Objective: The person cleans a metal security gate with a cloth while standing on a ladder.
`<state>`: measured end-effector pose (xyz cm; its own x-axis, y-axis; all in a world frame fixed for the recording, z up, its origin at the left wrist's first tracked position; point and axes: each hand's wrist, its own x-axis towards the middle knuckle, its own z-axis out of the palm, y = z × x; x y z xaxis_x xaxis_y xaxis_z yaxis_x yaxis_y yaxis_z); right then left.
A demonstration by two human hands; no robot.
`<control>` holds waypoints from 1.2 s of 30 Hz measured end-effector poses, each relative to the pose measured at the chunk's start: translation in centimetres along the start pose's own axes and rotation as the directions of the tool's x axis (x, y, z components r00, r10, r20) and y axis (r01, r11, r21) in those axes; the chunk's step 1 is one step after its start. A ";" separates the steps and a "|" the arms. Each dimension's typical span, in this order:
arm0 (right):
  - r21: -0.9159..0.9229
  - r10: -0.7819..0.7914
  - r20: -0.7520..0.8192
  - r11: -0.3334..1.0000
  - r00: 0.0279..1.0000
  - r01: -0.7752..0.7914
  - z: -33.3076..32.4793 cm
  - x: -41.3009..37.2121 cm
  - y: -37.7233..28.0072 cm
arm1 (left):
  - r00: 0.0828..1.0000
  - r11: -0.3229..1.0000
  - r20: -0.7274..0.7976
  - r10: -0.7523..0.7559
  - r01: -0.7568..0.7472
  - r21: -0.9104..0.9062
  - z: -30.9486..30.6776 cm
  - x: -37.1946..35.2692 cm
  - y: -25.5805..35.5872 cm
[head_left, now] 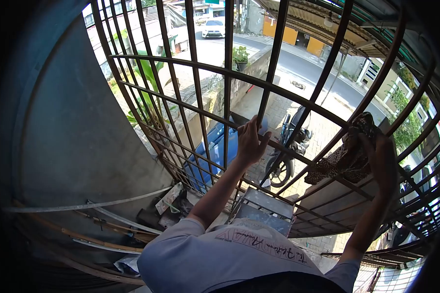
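Note:
A dark metal grille (215, 70) of upright and cross bars stands in front of me. My left hand (252, 145) is closed around one of its upright bars, just above a cross bar. Off to the right, my right hand (382, 163) presses a dark patterned cloth (344, 158) against a cross bar, its fingers bent over the bunched upper part. The cloth's lower end hangs loose across the bars. Part of the right fingers is in shadow.
Beyond the bars stand a motorcycle (286, 151), a blue covered object (222, 146) and a potted plant (240, 57). A white car (213, 28) is on the road. Long poles (117, 219) lie along the grey wall (78, 132) at left. A grey-topped table (264, 207) is below me.

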<state>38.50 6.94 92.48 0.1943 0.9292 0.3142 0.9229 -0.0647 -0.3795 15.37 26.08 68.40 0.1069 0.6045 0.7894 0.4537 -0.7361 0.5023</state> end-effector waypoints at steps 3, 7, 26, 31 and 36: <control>-0.465 0.087 -0.168 0.872 0.982 -0.157 3.6 1.0 -2.4 | 1.000 1.000 0.012 0.016 -0.016 -0.008 -0.1 0.1 -0.1; -0.536 -0.486 -0.480 0.821 0.730 0.195 5.3 0.3 4.2 | 1.000 1.000 0.003 0.018 -0.018 -0.022 0.3 0.0 -0.6; -0.569 -0.422 -0.578 0.822 0.698 0.026 7.8 1.3 1.7 | 0.999 0.999 -0.009 0.040 -0.040 0.002 0.6 -0.1 -1.0; -0.293 -0.402 -0.506 0.912 0.763 0.286 4.3 -0.1 4.9 | 0.999 1.000 -0.028 0.026 -0.025 0.018 0.9 -0.3 -0.9; -0.535 -0.436 -0.607 0.843 0.664 0.065 8.1 2.1 1.4 | 0.998 0.999 -0.050 0.032 -0.029 0.045 1.1 -0.1 -0.6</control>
<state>37.55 11.74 85.59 -0.0716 0.4246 0.9025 0.9679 -0.1888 0.1656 16.06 26.83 67.67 0.0770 0.5650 0.8215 0.4894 -0.7392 0.4626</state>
